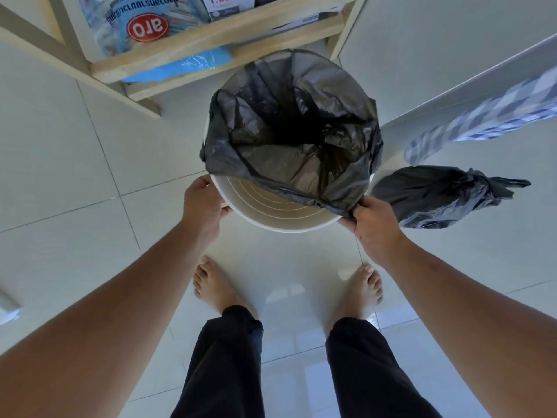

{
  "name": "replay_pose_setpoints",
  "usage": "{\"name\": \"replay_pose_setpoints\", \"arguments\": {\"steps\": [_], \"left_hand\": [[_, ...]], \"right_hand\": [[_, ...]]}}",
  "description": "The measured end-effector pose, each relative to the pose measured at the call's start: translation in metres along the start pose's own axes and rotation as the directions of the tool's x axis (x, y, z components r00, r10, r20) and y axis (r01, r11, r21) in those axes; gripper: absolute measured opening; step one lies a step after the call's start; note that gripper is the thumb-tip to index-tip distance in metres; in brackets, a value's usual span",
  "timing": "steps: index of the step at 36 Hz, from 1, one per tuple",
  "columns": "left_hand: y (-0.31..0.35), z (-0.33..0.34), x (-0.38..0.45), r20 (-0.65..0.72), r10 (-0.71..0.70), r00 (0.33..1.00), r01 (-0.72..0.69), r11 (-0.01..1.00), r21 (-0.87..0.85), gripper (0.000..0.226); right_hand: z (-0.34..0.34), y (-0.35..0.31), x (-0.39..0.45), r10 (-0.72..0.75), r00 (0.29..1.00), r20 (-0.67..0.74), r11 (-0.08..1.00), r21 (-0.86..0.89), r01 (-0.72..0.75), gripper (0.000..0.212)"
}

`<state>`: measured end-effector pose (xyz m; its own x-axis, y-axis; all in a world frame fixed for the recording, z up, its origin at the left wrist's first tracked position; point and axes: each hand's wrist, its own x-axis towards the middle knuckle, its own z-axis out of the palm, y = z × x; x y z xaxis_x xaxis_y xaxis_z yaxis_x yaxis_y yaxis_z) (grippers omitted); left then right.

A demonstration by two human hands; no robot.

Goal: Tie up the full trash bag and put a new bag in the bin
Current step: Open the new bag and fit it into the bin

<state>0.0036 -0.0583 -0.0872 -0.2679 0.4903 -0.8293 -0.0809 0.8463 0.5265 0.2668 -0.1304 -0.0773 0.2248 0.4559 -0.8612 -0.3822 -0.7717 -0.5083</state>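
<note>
A round white bin (pixel 280 218) stands on the tiled floor in front of my feet. A new black bag (pixel 295 131) lies open inside it, its edge folded over the far and side rim, while the near rim is bare. My left hand (pixel 203 206) grips the bin's near-left rim. My right hand (pixel 373 221) pinches the new bag's loose edge at the near-right rim. A tied full black trash bag (pixel 437 196) lies on the floor to the right of the bin.
A wooden shelf unit (pixel 187 55) with a blue-and-white packet (pixel 135 22) stands right behind the bin. A white wall or door runs along the right, with a blue checked cloth (pixel 488 116) hanging there. My bare feet (pixel 217 288) stand close to the bin.
</note>
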Motion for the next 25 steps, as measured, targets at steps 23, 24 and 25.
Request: {"name": "replay_pose_setpoints", "arguments": {"steps": [23,24,25], "left_hand": [[0.092,0.04,-0.012,-0.045,0.605,0.795,-0.227,0.366,0.903,0.04],[0.091,0.039,-0.009,-0.033,0.627,0.778,-0.247,0.355,0.902,0.031],[0.089,0.037,-0.005,-0.029,0.648,0.761,-0.27,0.358,0.894,0.028]], "right_hand": [[0.041,-0.011,-0.01,-0.153,0.976,0.155,0.444,-0.871,0.208,0.038],[0.042,-0.009,-0.01,-0.138,0.977,0.161,0.446,-0.871,0.207,0.039],[0.043,-0.009,-0.01,-0.124,0.979,0.161,0.45,-0.87,0.201,0.04]]}}
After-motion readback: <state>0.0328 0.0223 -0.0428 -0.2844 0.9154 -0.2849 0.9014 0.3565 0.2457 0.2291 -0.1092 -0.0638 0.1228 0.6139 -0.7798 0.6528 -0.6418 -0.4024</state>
